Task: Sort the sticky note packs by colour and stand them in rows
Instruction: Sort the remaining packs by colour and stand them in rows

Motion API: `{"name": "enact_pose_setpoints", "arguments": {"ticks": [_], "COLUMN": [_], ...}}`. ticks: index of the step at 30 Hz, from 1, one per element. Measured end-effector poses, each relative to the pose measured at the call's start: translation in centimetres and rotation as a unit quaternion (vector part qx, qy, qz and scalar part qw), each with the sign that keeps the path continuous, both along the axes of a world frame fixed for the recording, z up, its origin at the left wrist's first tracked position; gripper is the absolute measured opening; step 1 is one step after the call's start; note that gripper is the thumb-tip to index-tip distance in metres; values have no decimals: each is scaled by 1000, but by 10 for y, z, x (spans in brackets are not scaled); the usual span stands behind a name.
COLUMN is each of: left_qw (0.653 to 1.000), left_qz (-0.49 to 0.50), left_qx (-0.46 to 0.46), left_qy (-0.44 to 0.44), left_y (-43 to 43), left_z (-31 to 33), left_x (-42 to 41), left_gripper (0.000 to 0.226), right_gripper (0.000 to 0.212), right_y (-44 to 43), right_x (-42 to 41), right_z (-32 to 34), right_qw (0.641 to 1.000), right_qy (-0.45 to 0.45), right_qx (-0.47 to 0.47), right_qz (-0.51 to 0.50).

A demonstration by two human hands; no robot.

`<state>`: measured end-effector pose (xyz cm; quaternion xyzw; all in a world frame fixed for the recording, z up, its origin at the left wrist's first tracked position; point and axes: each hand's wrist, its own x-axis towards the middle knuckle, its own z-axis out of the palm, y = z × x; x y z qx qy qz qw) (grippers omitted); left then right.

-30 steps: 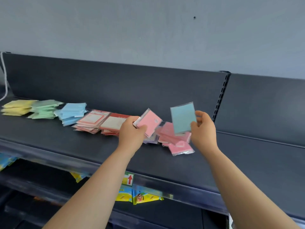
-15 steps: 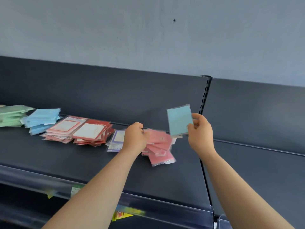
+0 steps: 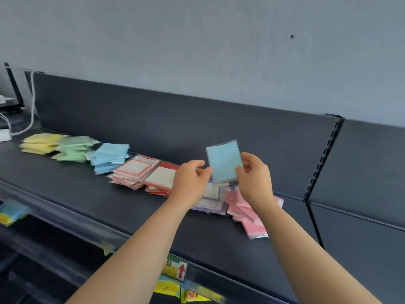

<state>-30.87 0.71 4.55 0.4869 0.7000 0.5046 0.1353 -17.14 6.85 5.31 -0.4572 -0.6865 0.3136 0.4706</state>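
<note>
Far left of the shelf (image 3: 65,194): yellow pile (image 3: 40,142), then green pile (image 3: 73,148), then blue pile (image 3: 109,156). All lie flat and loosely fanned, each just beside the next. Next along are the red-framed packs (image 3: 142,172), two overlapping heaps. Nothing stands on edge yet, so my read is we're in the sorting half and the rows aren't started.

Centre: left hand (image 3: 189,181) has its fingers curled, thumb tip on the lower left edge of the blue pack (image 3: 223,161). That reads as a light pinch. The pack is in the air, upright, face toward the person, above the purple packs (image 3: 211,202). Right hand (image 3: 254,178) pinches the pack's lower right corner between thumb and fingers. Both hands on one pack looks like a hand-over from right to left, since the blue pile is off to the left.

Doing it well, my take:
- Left fingers clamp the edge firmly before the right lets go; the wrapper looks slick.
- Carry it over the red-framed heaps, not through them.
- Land it square on the blue pile, edges lined up. That makes standing the row easier later.

Right of the hands: the pink pile (image 3: 247,211) sprawls toward the shelf's front edge. Keep the right forearm from dragging those front ones off.
</note>
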Motion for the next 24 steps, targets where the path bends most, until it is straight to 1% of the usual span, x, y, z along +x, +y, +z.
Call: {"name": "enact_pose_setpoints", "arguments": {"ticks": [3,6,8,10,13,16,20,24], "left_qw": [1000,999,999,998,998,999,996,992], "left_qz": [25,40,49,60,58,22,-2,-21], "left_qx": [4,13,11,13,3,-20,-56,-86], "left_qy": [7,-3,-7,-6,2,26,68,88], "left_y": [-13,-24,-30,-37,-46,-51,-46,-37], "left_z": [3,5,6,7,11,14,11,5], "left_x": [-38,-83,-118,-154,-204,-246,-292,-321], "left_gripper": [40,34,32,31,30,29,29,33], "right_gripper": [36,28,20,16,17,18,18,22], "right_y": [-6,-12,-17,-22,-32,-38,-35,-34], "right_x": [-43,-92,-127,-162,-210,-250,-294,-324], "right_z": [1,-1,-3,-5,-1,0,-5,-8], "right_qw": [1000,997,995,992,989,989,988,986], "right_qy": [-3,-43,-73,-95,-102,-100,-125,-154], "right_qx": [6,11,9,7,3,-6,-18,-25], "right_qz": [26,58,74,86,106,111,91,65]}}
